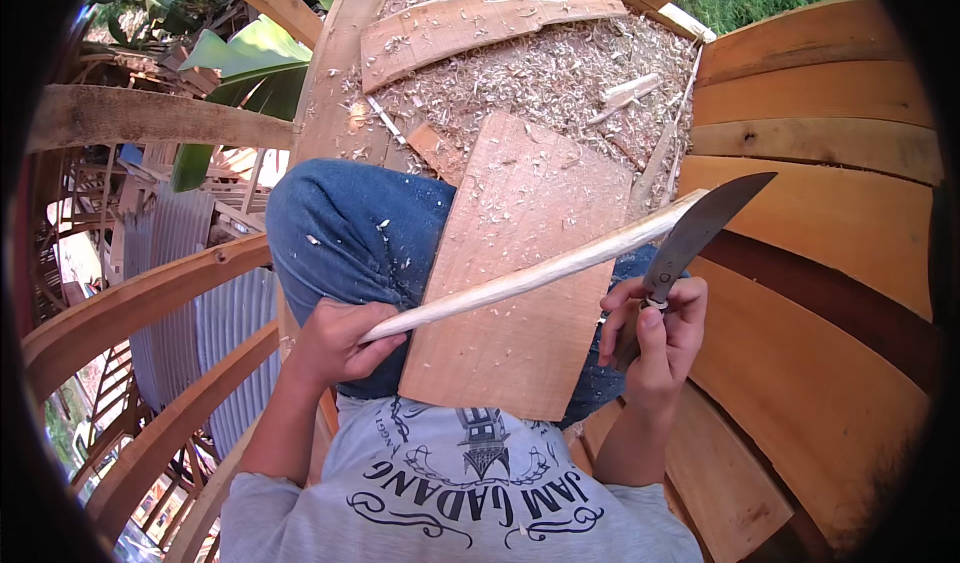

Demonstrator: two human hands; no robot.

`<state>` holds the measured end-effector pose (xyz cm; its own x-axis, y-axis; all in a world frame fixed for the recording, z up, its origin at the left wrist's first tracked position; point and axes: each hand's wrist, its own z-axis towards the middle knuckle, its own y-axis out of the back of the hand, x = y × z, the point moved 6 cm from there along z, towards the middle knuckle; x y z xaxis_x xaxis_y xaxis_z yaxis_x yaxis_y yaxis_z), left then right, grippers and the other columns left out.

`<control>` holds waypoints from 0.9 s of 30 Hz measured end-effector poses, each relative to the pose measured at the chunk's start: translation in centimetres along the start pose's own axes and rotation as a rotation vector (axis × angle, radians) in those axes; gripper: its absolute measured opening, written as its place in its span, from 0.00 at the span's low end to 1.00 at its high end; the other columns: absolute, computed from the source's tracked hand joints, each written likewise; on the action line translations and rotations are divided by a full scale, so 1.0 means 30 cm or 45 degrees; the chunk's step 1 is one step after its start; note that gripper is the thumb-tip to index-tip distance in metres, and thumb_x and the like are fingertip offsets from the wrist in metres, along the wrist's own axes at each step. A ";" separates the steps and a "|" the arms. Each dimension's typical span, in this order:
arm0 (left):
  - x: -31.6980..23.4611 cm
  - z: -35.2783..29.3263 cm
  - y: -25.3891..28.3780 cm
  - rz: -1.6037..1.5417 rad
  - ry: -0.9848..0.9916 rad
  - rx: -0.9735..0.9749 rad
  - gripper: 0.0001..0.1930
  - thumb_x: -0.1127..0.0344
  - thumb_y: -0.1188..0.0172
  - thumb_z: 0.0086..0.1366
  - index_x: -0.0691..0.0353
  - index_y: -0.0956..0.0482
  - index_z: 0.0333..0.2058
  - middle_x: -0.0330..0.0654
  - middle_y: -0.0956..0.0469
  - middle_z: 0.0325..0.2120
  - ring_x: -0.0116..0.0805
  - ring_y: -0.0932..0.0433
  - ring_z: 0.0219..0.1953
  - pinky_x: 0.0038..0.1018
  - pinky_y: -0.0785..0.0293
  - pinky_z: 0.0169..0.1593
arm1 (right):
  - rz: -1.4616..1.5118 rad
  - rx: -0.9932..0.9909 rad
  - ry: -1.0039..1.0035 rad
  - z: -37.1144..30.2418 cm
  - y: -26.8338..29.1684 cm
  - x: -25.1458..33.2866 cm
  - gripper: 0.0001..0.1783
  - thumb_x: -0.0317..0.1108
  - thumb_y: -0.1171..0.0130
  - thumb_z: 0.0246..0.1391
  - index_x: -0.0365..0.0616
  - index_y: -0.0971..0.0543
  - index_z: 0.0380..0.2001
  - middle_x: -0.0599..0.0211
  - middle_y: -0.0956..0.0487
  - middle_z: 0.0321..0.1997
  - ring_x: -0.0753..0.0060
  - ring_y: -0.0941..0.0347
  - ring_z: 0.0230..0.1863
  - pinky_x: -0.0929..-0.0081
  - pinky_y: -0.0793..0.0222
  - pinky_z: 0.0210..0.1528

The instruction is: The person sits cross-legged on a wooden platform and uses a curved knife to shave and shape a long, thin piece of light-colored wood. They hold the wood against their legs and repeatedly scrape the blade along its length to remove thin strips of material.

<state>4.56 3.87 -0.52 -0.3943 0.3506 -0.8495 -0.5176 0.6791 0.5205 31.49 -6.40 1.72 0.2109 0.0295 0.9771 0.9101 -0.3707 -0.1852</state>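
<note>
Apparently for steadiness, the left hand (345, 345) clasped the stick (540, 271) left of centre, the right hand (662, 335) a knife (700, 226) right of centre.

Stick (540, 271) over bd (500, 363) on lap (345, 223), knife (705, 225) by R end.

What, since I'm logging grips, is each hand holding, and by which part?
The left hand holds the pale wooden stick by its left end; the right hand holds the knife by its handle, close to the blade.
</note>
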 end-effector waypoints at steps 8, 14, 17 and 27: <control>0.005 -0.011 0.010 0.037 -0.092 -0.093 0.08 0.71 0.34 0.48 0.64 0.20 0.29 0.40 0.26 0.15 0.33 0.27 0.14 0.25 0.34 0.18 | -0.277 -0.371 0.150 -0.039 0.008 0.015 0.07 0.25 0.52 0.60 0.35 0.28 0.40 0.61 0.22 0.24 0.82 0.32 0.17 0.84 0.36 0.18; 0.011 -0.013 0.017 0.088 -0.098 -0.127 0.07 0.71 0.34 0.48 0.63 0.20 0.27 0.41 0.26 0.15 0.32 0.27 0.13 0.24 0.34 0.18 | -0.810 -0.105 0.110 -0.053 -0.049 0.016 0.06 0.23 0.51 0.58 0.35 0.25 0.37 0.61 0.24 0.22 0.79 0.31 0.16 0.83 0.37 0.19; 0.005 -0.009 0.014 0.059 -0.092 -0.108 0.07 0.71 0.34 0.48 0.64 0.20 0.27 0.41 0.25 0.15 0.32 0.26 0.13 0.24 0.33 0.18 | -0.948 0.019 0.316 -0.065 -0.073 0.022 0.08 0.27 0.55 0.62 0.35 0.27 0.38 0.63 0.24 0.22 0.84 0.34 0.15 0.85 0.40 0.17; 0.007 -0.015 0.018 0.078 -0.090 -0.113 0.07 0.71 0.34 0.48 0.64 0.21 0.27 0.42 0.25 0.15 0.34 0.26 0.14 0.25 0.32 0.18 | -1.006 -0.053 0.386 -0.054 -0.074 0.048 0.18 0.24 0.49 0.57 0.33 0.30 0.51 0.57 0.21 0.29 0.80 0.29 0.20 0.84 0.35 0.21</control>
<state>3.86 4.02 -0.37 -0.3744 0.4366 -0.8181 -0.5606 0.5962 0.5747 29.20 -7.03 3.70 -0.5919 0.0467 0.8047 0.7344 -0.3801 0.5623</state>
